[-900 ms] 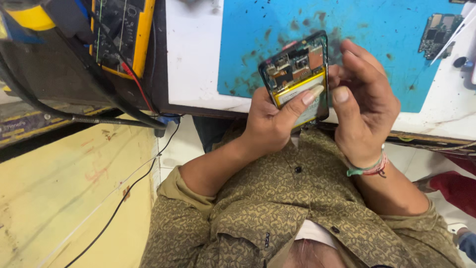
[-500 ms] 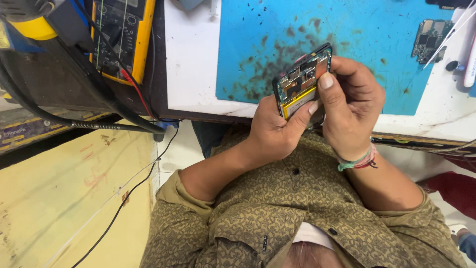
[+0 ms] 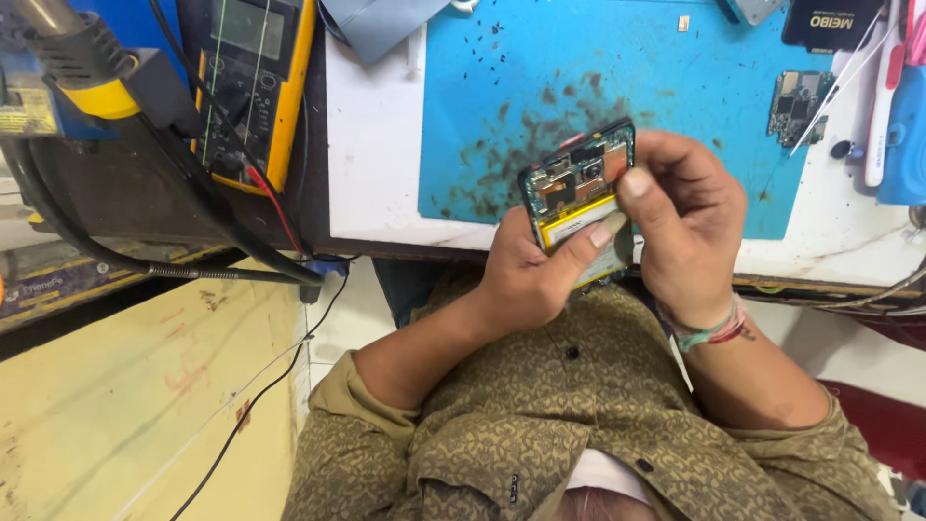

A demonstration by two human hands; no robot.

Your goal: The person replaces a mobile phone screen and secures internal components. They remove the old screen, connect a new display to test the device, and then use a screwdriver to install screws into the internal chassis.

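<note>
An opened phone with its back cover off shows a circuit board on top and a yellow battery below. My left hand holds it from the left and below, with the thumb lying across the battery. My right hand grips the phone's right edge, thumb tip pressed near the upper right corner and fingers curled behind it. The phone is held tilted above the near edge of a blue work mat, over my lap.
A yellow multimeter with red and black leads lies at the left. A hot-air tool and thick cables sit at the far left. A small circuit board and white tools lie at the right on the white bench.
Both hands kept hold of the phone while turning it slightly. My right thumb moved up to the phone's upper right corner, and my left thumb stayed on the battery.
</note>
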